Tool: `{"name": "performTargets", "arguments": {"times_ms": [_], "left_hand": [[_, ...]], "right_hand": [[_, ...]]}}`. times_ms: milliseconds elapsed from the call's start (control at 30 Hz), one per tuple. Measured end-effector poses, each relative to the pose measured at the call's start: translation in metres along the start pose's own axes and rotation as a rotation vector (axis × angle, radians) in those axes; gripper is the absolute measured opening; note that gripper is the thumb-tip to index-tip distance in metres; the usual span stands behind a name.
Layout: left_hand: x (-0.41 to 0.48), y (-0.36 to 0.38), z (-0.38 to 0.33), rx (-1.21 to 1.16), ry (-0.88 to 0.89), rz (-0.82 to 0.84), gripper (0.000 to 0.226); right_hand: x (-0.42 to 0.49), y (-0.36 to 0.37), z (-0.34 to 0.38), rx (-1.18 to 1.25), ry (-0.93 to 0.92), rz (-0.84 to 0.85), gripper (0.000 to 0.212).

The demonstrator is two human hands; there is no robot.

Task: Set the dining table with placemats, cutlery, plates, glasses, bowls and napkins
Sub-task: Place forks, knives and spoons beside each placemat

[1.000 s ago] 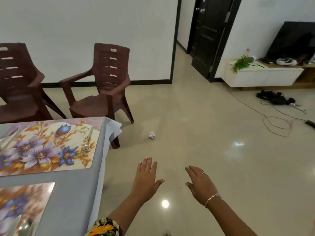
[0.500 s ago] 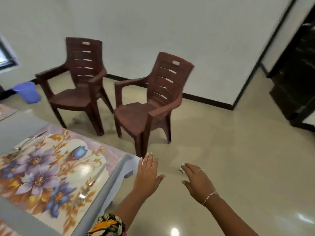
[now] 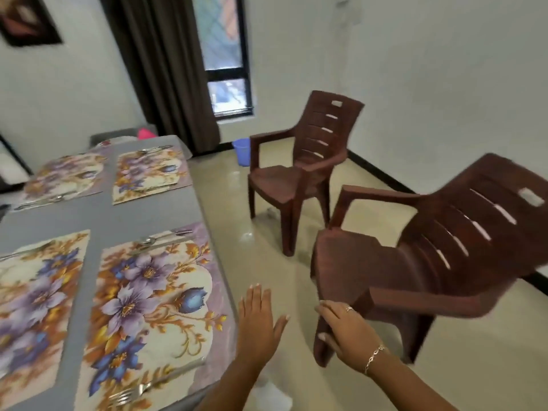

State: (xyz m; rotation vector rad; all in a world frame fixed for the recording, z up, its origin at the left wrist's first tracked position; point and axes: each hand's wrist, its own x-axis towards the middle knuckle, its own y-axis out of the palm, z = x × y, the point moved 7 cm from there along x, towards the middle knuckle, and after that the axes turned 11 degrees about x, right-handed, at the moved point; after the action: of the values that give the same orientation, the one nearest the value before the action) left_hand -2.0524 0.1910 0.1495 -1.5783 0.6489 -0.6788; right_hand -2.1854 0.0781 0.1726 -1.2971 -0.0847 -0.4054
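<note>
Left hand open, fingers straight and together, palm down, in the air just beside the worktop's right edge, holding nothing. Right hand also open, fingers loosely extended, ring on one finger, thin chain bracelet at the wrist. It lies in front of the front corner of the near dark-brown moulded plastic armchair; touching it or just over it, cannot tell.

Grey cloth-covered worktop at left carries four rectangular placemats, purple and blue flowers on cream, in two rows of two.
- Near-right placemat is just left of the left hand. Silver metal fork on its near edge, silver spoon and knife side by side on its far edge.
- Near-left placemat lies beside it, partly cut by the frame edge.
- Far-right placemat has cutlery on its far edge, too blurred to tell which pieces.
- Far-left placemat has cutlery along its near edge, also blurred.

Second dark-brown plastic armchair stands farther back on the glossy beige tiled floor, apart from the worktop. Small blue plastic bucket on the floor behind it, near the dark brown curtain and black-framed window. Framed dark picture on the white wall, upper left.
</note>
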Motion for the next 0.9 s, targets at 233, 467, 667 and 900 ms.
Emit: {"name": "performTargets", "arguments": {"times_ms": [233,467,667,900], "left_hand": [[0.015,-0.013,0.055,0.067,-0.394,0.022,0.079],[0.019,-0.002,0.134,-0.045,-0.686,0.002,0.087],[0.034,-0.005,0.162,-0.004,-0.843,0.017,0.119],[0.037,0.032,0.161,-0.135,-0.933,0.203,0.096]], "right_hand": [[0.110,0.023,-0.005,0.103,-0.352,0.113,0.044],[0.218,0.079,0.049,0.152,-0.658,0.315,0.049],[0.276,0.127,0.100,0.177,-0.962,0.462,0.064],[0.299,0.182,0.145,0.155,-1.305,0.679,0.072]]}}
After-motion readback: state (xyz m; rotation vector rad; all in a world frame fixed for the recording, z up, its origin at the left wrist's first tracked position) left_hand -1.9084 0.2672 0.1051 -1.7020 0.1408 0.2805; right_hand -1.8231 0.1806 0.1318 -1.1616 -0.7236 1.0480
